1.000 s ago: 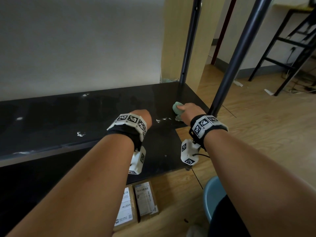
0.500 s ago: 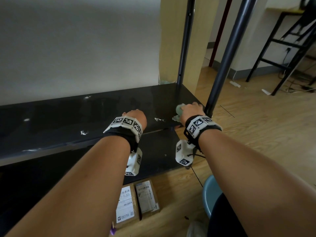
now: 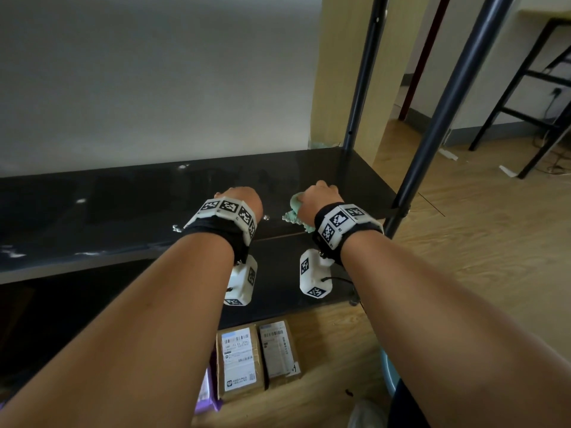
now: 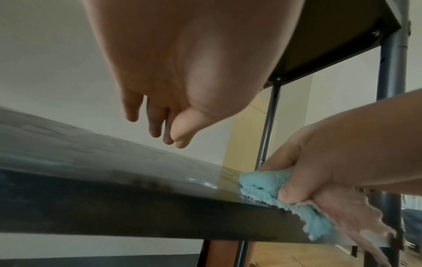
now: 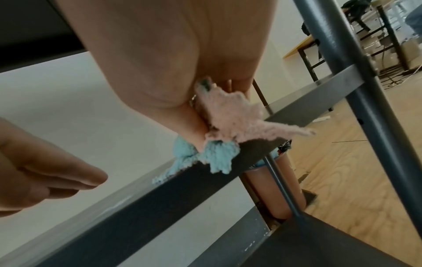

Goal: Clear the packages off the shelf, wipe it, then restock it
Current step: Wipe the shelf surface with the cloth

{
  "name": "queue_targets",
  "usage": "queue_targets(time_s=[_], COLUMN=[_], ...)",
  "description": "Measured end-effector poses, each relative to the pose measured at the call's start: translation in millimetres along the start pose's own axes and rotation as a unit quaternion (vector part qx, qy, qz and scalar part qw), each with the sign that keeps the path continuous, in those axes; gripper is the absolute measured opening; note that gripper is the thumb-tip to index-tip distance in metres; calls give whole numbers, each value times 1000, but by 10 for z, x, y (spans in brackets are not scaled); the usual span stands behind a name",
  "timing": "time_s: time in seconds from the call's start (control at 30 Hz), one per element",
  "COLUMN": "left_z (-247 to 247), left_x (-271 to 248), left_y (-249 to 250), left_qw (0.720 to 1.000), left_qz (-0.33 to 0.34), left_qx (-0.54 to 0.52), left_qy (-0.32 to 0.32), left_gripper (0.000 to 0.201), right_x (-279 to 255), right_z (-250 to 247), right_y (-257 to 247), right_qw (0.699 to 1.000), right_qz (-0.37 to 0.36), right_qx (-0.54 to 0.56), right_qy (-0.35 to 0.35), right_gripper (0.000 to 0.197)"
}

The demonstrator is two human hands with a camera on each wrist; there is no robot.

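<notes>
The black shelf (image 3: 123, 205) holds no packages and carries white smudges (image 3: 176, 228). My right hand (image 3: 318, 196) grips a bunched light-blue cloth (image 3: 293, 213) and presses it on the shelf near the front edge, left of the front post. In the left wrist view the cloth (image 4: 262, 184) sits under the right hand (image 4: 319, 171) and droops over the shelf edge (image 4: 114, 207). My left hand (image 3: 244, 197) hovers just left of it, fingers (image 4: 155, 126) relaxed and holding nothing. Two brown packages (image 3: 241, 362) with white labels lie on the floor below.
A dark front post (image 3: 448, 103) and a rear post (image 3: 361, 88) stand at the shelf's right end. A lower black shelf (image 3: 278, 288) lies underneath. A purple item (image 3: 207, 393) lies beside the packages, a blue round object (image 3: 386, 372) at right. Wooden floor extends right.
My right hand has slid the cloth left, away from the front post, along the shelf's front edge. The left hand has stayed about where it was.
</notes>
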State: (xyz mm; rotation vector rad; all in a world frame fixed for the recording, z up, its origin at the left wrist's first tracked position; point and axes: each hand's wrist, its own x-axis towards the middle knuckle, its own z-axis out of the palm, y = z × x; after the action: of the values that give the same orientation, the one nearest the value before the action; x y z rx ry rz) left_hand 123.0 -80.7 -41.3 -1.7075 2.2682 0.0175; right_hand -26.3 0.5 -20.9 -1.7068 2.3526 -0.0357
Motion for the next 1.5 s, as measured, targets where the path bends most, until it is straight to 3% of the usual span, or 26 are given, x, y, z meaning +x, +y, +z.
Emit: queue_targets(time_s=[0.17, 0.37, 0.5, 0.6, 0.7, 0.87, 1.0, 1.1, 1.2, 1.3, 1.5], left_z=[107, 95, 137, 180, 164, 129, 90, 45, -15, -76, -65], left_x=[4, -118, -55, 7, 23, 24, 11, 33, 76, 125, 279], left_y=[-215, -317, -378, -396, -379, -349, -282, -223, -176, -182, -291], left_qw=[998, 997, 995, 994, 991, 994, 996, 997, 997, 997, 997], left_qz=[-35, -17, -8, 4, 10, 10, 14, 25, 33, 34, 40], left_qx=[-44, -78, -94, -107, -131, -108, -78, -67, -62, -67, -73], left_qy=[-2, 21, 19, 13, 11, 34, 39, 39, 39, 33, -5], left_gripper=[51, 35, 33, 26, 16, 33, 34, 34, 31, 25, 22], right_x=[-19, -46, -27, -42, -37, -65, 96, 247, 394, 582, 643], right_z=[65, -162, -264, -252, -182, -52, -129, -279, -361, -284, -208], right_y=[-326, -256, 22, -9, -107, -350, -415, -291, -166, -150, -387], right_qw=[999, 997, 996, 993, 996, 998, 995, 992, 995, 995, 997], right_qz=[-36, -25, 18, 20, -5, -46, -84, -42, 45, 92, 2], right_qx=[-10, 68, -92, -118, -81, 33, 56, 122, 88, 23, -75], right_qy=[-17, -4, -9, -26, -29, 15, -18, -9, 22, -6, -7], right_gripper=[36, 40, 44, 45, 44, 39, 32, 28, 38, 42, 42])
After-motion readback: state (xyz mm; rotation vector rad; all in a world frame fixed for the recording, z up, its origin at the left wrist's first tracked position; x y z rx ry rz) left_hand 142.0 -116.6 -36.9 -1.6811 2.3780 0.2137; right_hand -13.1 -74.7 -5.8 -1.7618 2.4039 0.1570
